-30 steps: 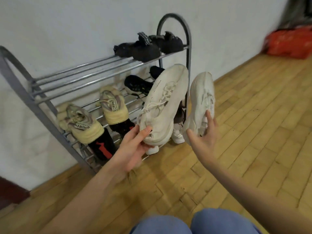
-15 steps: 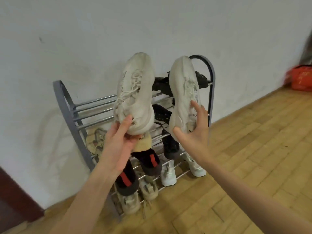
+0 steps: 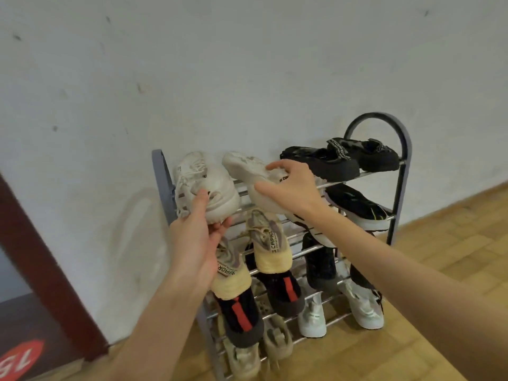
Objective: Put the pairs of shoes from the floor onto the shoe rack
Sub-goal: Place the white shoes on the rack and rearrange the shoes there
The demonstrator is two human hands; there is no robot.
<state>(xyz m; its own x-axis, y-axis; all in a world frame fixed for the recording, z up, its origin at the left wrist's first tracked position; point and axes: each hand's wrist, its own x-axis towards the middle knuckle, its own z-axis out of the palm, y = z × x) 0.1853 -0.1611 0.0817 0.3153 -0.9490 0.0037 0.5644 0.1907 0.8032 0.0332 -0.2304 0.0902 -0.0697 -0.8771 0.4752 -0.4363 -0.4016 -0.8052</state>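
Note:
Two white sneakers lie at the left end of the top shelf of the grey metal shoe rack [image 3: 401, 149]. My left hand [image 3: 200, 232] grips the heel of the left white sneaker [image 3: 203, 182], thumb on top. My right hand [image 3: 291, 185] holds the right white sneaker [image 3: 247, 169] from above, fingers curled over its side. Both shoes point toward the wall and touch or nearly touch the shelf bars.
A black pair [image 3: 341, 158] fills the right of the top shelf. Lower shelves hold yellow-collared sneakers [image 3: 269, 243], black shoes with red stripes [image 3: 242, 314], dark shoes [image 3: 357, 204] and white sneakers [image 3: 362, 306]. A dark red door frame [image 3: 41, 259] stands at left; wooden floor [image 3: 439, 270] lies to the right.
Both hands have lowered the white sneakers from upright in front of the rack down onto the left part of the top shelf. The view has risen and shifted.

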